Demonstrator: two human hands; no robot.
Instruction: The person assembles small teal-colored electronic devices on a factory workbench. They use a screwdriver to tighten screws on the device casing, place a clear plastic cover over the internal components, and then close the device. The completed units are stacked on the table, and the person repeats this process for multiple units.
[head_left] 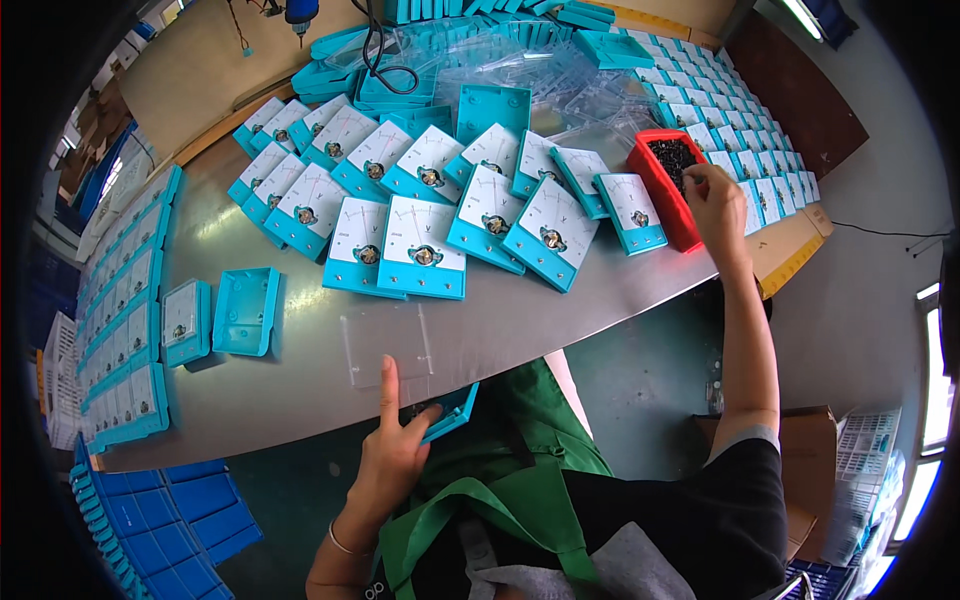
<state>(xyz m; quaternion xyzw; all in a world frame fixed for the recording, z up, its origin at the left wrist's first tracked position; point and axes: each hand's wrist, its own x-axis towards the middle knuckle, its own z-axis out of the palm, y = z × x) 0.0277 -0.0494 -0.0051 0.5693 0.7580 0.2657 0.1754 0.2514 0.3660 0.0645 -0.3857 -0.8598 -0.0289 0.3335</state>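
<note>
The left hand [395,450] sits low in the middle of the frame. Its first finger points straight up and presses on a thin, see-through plastic cover sheet [388,345] lying flat on the smooth grey metal table [560,310]. The thumb and other fingers curl around a teal plastic meter [450,412] at the table's near edge.

The right hand [715,200] is at the right of the frame. Its fingers are pinched close together, dipping into a red plastic bin [655,185] full of tiny dark screws [672,158]. I cannot tell if they hold one.

In the middle of the table lie about twenty square teal meters with white faces [425,245], leaning on each other in rows. More stand in long lines at the left and upper right. Two empty teal back shells [245,310] lie at the left. A pile of clear covers [520,70] shines at the top.
</note>
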